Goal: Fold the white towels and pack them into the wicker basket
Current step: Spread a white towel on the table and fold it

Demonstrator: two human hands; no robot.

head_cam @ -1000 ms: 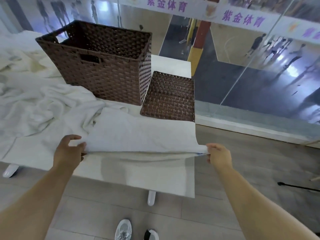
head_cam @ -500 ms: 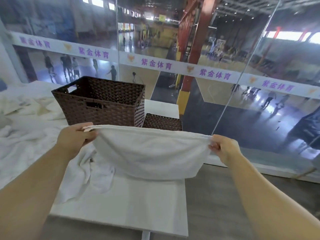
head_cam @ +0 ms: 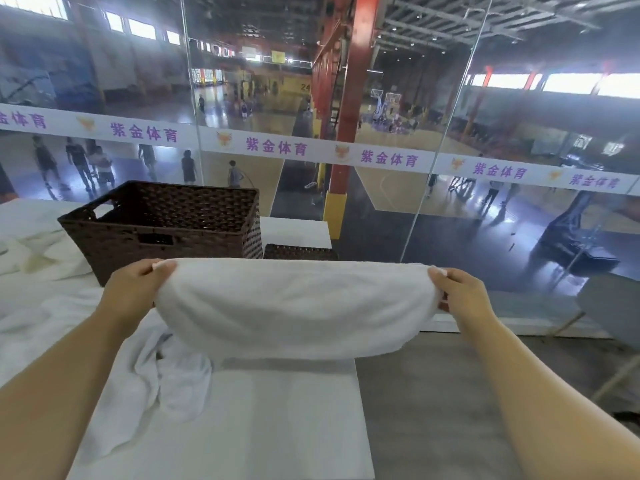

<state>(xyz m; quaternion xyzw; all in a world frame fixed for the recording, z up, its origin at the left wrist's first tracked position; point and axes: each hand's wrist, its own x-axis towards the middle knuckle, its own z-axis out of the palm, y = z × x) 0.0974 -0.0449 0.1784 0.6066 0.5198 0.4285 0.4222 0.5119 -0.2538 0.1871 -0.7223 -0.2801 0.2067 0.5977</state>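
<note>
**Towel held stretched between both hands, above the table**

You held the towel (head_cam: 294,306) up in the air in front of you, clear of the table (head_cam: 277,427), with its long axis running left to right across your view. Your left hand (head_cam: 133,292) gripped the left end, fingers curled over the top edge. Your right hand (head_cam: 460,292) pinched the right end the same way. The top edge was pulled nearly straight between your hands, and the doubled cloth sagged below it in a shallow curve.

The basket (head_cam: 166,230) stood on the table behind the towel and to your left, upright, its open mouth facing up. Its long side faced you, with a handle cut-out in that wall. The lid (head_cam: 299,252) lay flat just right of the basket, mostly hidden behind the towel's top edge. A crumpled towel (head_cam: 166,375) lay on the table below your left forearm, and more loose white cloth (head_cam: 38,258) was heaped farther left.
</note>
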